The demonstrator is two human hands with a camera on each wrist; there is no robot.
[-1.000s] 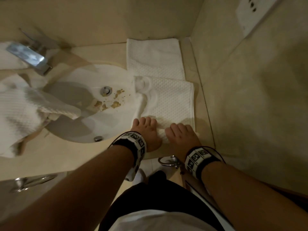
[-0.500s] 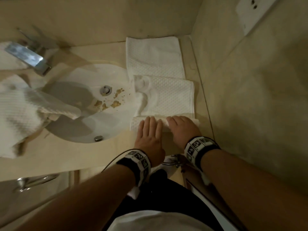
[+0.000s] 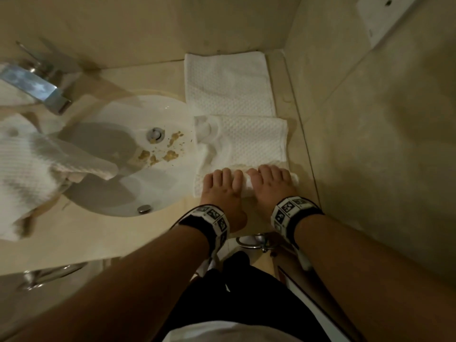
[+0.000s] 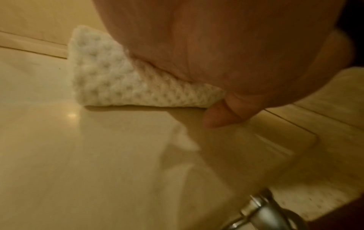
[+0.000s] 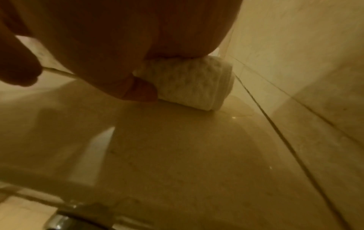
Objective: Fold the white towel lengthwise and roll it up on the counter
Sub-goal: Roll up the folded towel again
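White and waffle-textured, the towel [image 3: 237,99] lies in a long folded strip on the beige surface [image 3: 98,233] just beside the sink [image 3: 123,154], its far end against the back wall and its near end wound into a short roll. Your left hand [image 3: 222,191] and right hand [image 3: 270,185] lie side by side on that roll, fingers [image 3: 228,175] curled over its top and holding it, each thumb tucked against its near side. Brown crumbs [image 3: 158,154] lie in the sink near its drain.
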